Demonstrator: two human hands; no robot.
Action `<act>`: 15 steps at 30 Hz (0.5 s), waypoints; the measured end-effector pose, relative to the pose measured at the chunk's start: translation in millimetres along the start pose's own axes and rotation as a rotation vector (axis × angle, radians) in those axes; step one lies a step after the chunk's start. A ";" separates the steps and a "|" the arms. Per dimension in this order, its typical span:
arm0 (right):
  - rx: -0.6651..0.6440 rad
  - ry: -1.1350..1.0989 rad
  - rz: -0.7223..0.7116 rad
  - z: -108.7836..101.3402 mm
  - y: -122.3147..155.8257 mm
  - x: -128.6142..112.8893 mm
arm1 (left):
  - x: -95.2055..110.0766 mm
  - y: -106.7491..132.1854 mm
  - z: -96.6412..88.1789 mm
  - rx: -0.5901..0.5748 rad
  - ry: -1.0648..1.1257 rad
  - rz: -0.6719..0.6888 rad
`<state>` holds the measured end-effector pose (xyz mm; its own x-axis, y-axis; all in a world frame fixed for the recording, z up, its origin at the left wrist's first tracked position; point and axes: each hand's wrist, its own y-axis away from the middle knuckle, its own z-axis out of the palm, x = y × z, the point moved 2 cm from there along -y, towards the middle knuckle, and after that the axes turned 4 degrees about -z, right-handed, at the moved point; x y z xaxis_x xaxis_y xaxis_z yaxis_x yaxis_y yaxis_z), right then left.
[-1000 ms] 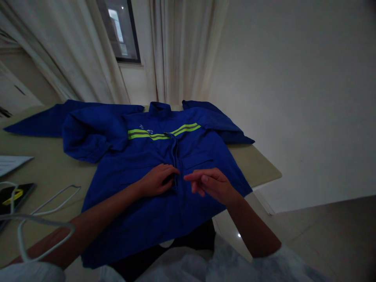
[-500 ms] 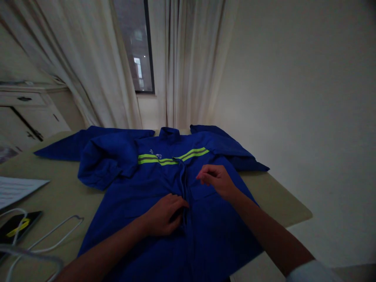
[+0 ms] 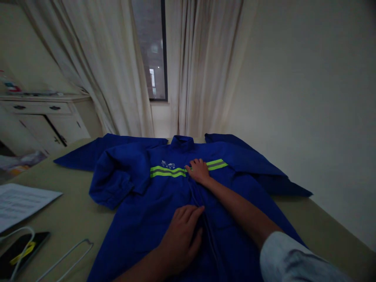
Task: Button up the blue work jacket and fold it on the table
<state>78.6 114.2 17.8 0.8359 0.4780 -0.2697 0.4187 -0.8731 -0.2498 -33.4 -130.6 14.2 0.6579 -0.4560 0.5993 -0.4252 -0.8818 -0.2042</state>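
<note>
A blue jacket [image 3: 132,188] lay spread on a table [image 3: 69,213], with both hands on its front.

The room had a white wall [image 3: 296,86], pale curtains [image 3: 100,66] around a dark window [image 3: 152,47], and a cabinet [image 3: 44,117] at the far left. On the beige table, left of the jacket, lay a paper [image 3: 23,205], a black case [image 3: 23,250] and a white wire [image 3: 73,254]. The jacket lay face up, collar [image 3: 182,141] toward the window, one sleeve [image 3: 117,176] folded over its chest. The right hand [image 3: 199,171] rested open on the green stripe [image 3: 167,171]; the left hand [image 3: 180,239] lay open, palm down, beside the zip [image 3: 205,231], gripping nothing visibly.
</note>
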 end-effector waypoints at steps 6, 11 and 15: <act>0.169 0.085 -0.017 -17.8 -104.3 26.6 | -10.3 -6.8 14.7 -0.055 0.002 0.004; -0.022 -0.008 -0.092 -13.7 -190.1 39.9 | -26.7 -8.3 35.6 -0.046 -0.013 0.034; -0.111 -0.034 -0.212 -8.9 -201.6 32.4 | -25.4 -8.3 35.9 -0.041 -0.011 0.025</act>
<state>24.4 304.9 67.7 0.7134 0.6532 -0.2537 0.6218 -0.7570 -0.2007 -24.2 -116.1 -27.1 0.6539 -0.4790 0.5857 -0.4662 -0.8648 -0.1867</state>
